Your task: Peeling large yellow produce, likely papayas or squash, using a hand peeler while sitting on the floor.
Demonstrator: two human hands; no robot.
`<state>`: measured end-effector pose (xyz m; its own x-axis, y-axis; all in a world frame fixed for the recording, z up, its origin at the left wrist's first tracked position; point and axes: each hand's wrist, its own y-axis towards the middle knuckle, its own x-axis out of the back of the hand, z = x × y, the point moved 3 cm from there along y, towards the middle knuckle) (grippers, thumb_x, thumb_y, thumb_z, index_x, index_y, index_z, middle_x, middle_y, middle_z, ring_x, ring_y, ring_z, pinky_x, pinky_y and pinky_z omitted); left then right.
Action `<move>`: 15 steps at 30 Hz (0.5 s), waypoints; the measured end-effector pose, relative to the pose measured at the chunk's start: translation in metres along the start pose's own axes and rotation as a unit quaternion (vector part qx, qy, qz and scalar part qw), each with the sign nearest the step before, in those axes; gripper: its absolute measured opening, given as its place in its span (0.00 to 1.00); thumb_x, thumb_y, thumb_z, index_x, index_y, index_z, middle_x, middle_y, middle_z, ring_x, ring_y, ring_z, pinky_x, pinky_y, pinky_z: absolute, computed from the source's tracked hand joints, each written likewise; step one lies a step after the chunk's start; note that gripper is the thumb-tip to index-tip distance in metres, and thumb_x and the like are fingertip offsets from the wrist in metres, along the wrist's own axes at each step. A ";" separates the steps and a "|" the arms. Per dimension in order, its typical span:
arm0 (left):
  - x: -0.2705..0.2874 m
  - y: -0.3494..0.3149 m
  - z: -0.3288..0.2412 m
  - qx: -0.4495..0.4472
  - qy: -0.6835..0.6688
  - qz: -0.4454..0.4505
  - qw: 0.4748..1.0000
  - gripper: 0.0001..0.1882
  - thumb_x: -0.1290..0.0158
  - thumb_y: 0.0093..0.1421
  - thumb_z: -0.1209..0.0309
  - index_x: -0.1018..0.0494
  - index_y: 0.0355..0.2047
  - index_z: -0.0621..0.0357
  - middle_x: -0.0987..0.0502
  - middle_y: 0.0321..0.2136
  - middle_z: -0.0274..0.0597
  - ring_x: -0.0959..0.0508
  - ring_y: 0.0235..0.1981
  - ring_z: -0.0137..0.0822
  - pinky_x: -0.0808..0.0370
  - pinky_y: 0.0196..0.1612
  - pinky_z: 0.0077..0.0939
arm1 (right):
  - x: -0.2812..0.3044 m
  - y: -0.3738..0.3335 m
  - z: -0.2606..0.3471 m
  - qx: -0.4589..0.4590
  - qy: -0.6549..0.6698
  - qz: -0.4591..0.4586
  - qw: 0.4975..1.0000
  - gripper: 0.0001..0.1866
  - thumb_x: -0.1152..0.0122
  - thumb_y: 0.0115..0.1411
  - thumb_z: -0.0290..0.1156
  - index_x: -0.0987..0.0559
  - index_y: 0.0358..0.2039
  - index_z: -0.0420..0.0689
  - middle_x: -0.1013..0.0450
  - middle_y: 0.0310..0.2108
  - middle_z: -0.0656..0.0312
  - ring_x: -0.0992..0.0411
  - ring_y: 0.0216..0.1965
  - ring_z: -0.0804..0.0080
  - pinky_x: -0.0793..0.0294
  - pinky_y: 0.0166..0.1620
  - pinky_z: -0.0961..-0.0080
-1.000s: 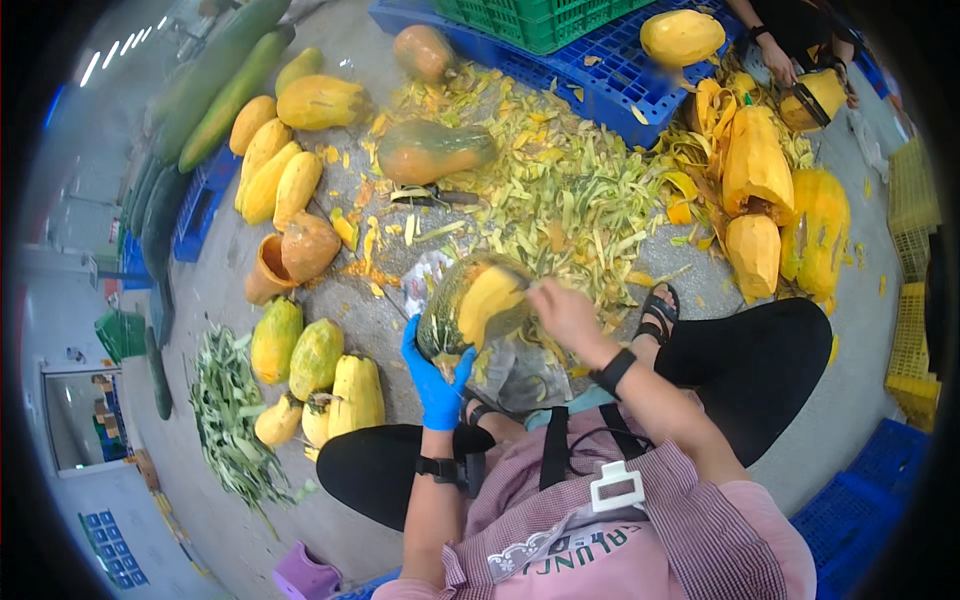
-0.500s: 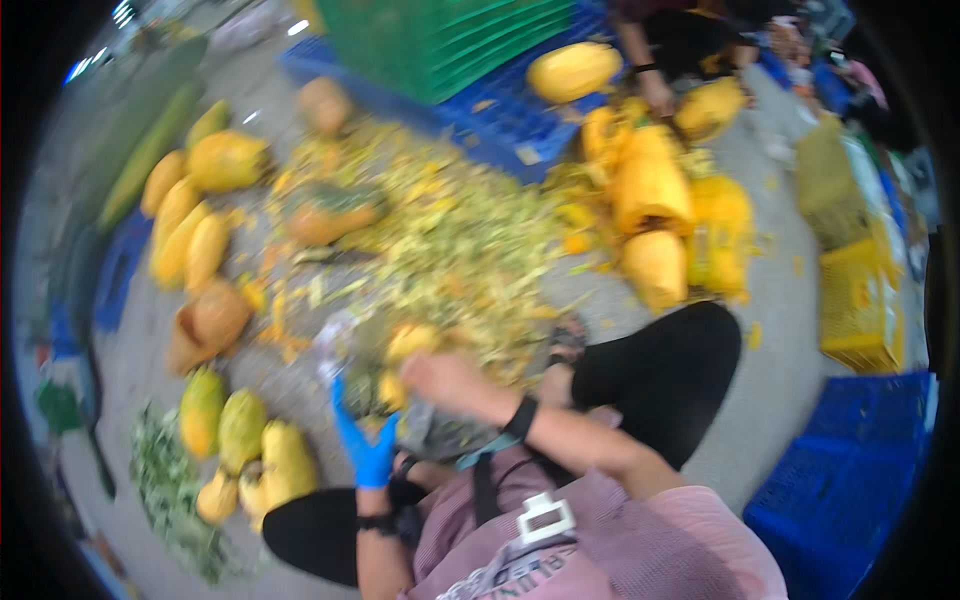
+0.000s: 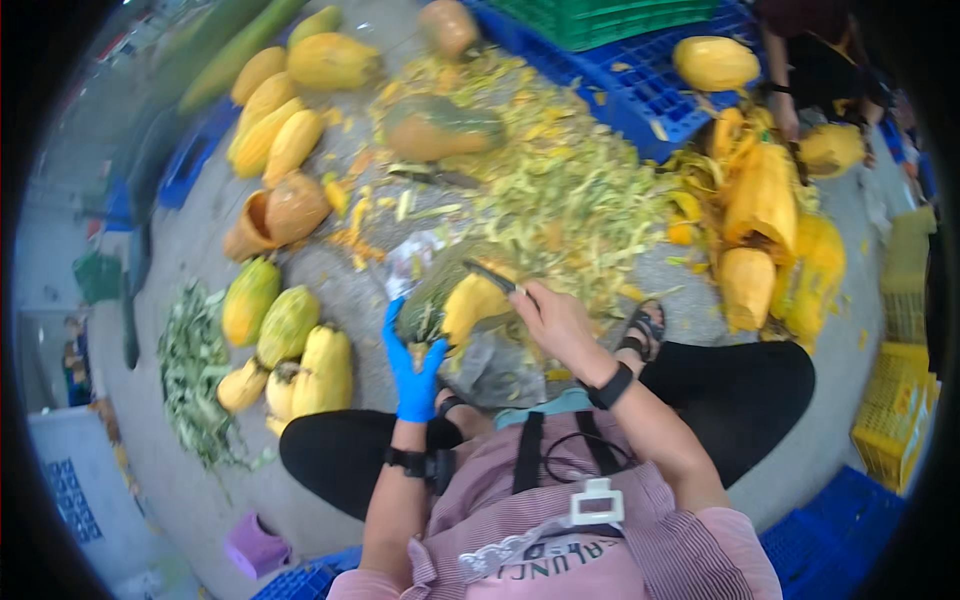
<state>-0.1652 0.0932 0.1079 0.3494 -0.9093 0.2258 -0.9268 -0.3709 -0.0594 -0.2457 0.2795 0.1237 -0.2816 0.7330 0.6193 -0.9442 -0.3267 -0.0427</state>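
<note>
Between my feet lies a green-skinned squash point(image 3: 430, 300) with its right side peeled to yellow. My left hand point(image 3: 414, 365), in a blue glove, steadies its near left end, thumb and fingers curved round it. My bare right hand point(image 3: 555, 320) is closed on a slim dark peeling blade point(image 3: 490, 275) at the squash's far right side. Whether the blade is a knife or a peeler I cannot tell. A crumpled clear plastic bag point(image 3: 415, 258) lies beyond my left fingertips. Peelings point(image 3: 560, 200) cover the floor ahead.
Peeled squashes point(image 3: 765, 200) are piled at right, near another person's hand point(image 3: 787, 120). Yellow squashes point(image 3: 295, 145) and a hollow orange piece point(image 3: 285, 215) lie at left, by greens point(image 3: 195, 370). A blue pallet point(image 3: 640, 125) bears a green crate point(image 3: 600, 20). Yellow crates point(image 3: 890, 410) stand right.
The whole view has swung, so the scene sits farther right and higher. My right hand has moved farther from my left, and the blade now shows clearly.
</note>
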 end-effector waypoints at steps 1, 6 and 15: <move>0.003 0.000 0.002 -0.008 -0.030 0.002 1.000 0.39 0.44 0.42 0.70 0.51 0.52 0.63 0.45 0.49 0.46 0.43 0.51 0.39 0.45 0.53 0.29 | 0.002 -0.004 0.019 0.055 -0.009 0.008 0.998 0.12 0.52 0.52 0.41 0.31 0.22 0.45 0.33 0.15 0.57 0.33 0.17 0.57 0.36 0.19 0.66; 0.008 0.003 0.006 -0.024 -0.100 0.000 0.995 0.39 0.43 0.41 0.72 0.51 0.52 0.62 0.44 0.48 0.45 0.41 0.50 0.37 0.42 0.52 0.28 | -0.020 -0.012 0.046 0.180 -0.077 0.012 0.981 0.11 0.49 0.50 0.42 0.31 0.20 0.48 0.34 0.12 0.60 0.33 0.16 0.63 0.37 0.17 0.72; -0.005 0.000 0.001 -0.008 -0.141 0.015 0.990 0.41 0.44 0.40 0.72 0.53 0.53 0.60 0.45 0.49 0.45 0.41 0.50 0.37 0.42 0.52 0.29 | -0.017 0.025 -0.034 -0.059 -0.134 -0.038 0.988 0.13 0.55 0.54 0.42 0.31 0.23 0.46 0.32 0.14 0.55 0.32 0.18 0.58 0.35 0.21 0.62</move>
<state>-0.1667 0.0974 0.1060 0.3438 -0.9374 -0.0561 -0.9387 -0.3416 -0.0458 -0.2709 0.2795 0.0856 -0.1676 0.5635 0.8090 -0.9788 -0.1929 -0.0685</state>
